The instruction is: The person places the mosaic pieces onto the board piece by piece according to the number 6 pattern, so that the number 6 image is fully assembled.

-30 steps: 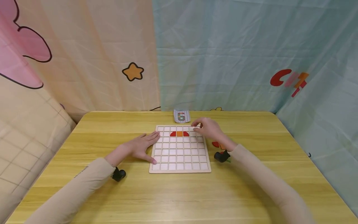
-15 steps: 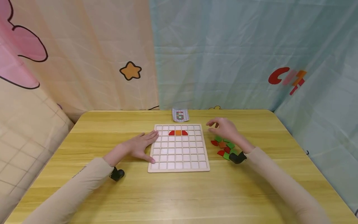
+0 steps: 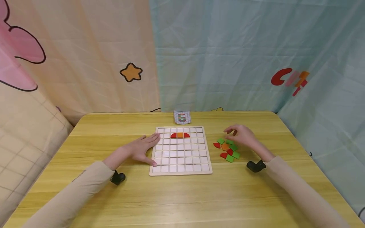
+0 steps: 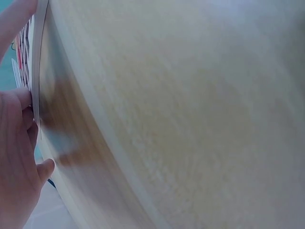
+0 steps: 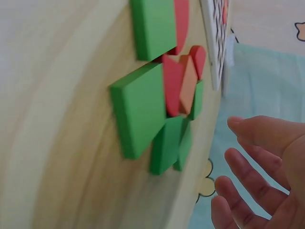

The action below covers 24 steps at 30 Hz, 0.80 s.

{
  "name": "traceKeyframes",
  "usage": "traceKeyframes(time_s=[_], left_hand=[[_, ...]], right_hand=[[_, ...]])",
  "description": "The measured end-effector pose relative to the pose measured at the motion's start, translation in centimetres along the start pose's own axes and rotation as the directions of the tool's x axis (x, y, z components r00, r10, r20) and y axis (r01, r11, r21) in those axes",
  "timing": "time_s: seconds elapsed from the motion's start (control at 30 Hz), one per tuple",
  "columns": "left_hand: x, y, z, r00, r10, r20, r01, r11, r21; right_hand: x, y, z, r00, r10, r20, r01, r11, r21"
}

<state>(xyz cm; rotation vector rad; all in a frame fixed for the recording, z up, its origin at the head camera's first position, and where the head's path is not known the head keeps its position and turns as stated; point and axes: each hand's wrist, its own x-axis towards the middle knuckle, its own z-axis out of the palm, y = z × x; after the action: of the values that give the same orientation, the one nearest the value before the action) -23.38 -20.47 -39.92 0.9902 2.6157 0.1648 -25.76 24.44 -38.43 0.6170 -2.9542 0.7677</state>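
Observation:
My left hand lies spread at the left edge of a pale gridded wooden board, fingertips and thumb on its rim. In the left wrist view, fingers overlap the board's side. Near the board's top sits an orange square tile between two red quarter-round tiles. My right hand hovers beyond the right of a loose pile, fingers loosely curved around nothing. That pile has several green square tiles, red quarter-round tiles and an orange tile. The right wrist view shows the green tiles closest.
A small card with a coloured pattern on a grid lies behind the board, near the back edge of the wooden table. Printed curtains hang behind the table and at both sides. Black wrist devices sit under the sleeves.
My right hand has drawn back from the board's upper right to beyond the loose tiles, uncovering them. The left hand keeps its place on the board. The head view has shifted slightly.

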Motion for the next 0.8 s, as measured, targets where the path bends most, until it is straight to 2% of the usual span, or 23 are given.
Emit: traceKeyframes(time_s=[0.4, 0.6, 0.8], left_hand=[[0.1, 0.1, 0.0, 1.000, -0.002, 0.007, 0.002, 1.000, 0.014], [0.1, 0.1, -0.1, 1.000, 0.005, 0.000, -0.005, 1.000, 0.016], [0.2, 0.0, 0.1, 1.000, -0.018, 0.012, 0.018, 1.000, 0.026]], right_hand=[[-1.8, 2.5, 0.6, 0.996, 0.084, 0.028, -0.085, 0.996, 0.034], [-1.9, 2.9, 0.9, 0.996, 0.089, 0.027, -0.090, 0.995, 0.036], [-1.7, 2.9, 1.2, 0.994, 0.102, 0.036, -0.103, 0.994, 0.047]])
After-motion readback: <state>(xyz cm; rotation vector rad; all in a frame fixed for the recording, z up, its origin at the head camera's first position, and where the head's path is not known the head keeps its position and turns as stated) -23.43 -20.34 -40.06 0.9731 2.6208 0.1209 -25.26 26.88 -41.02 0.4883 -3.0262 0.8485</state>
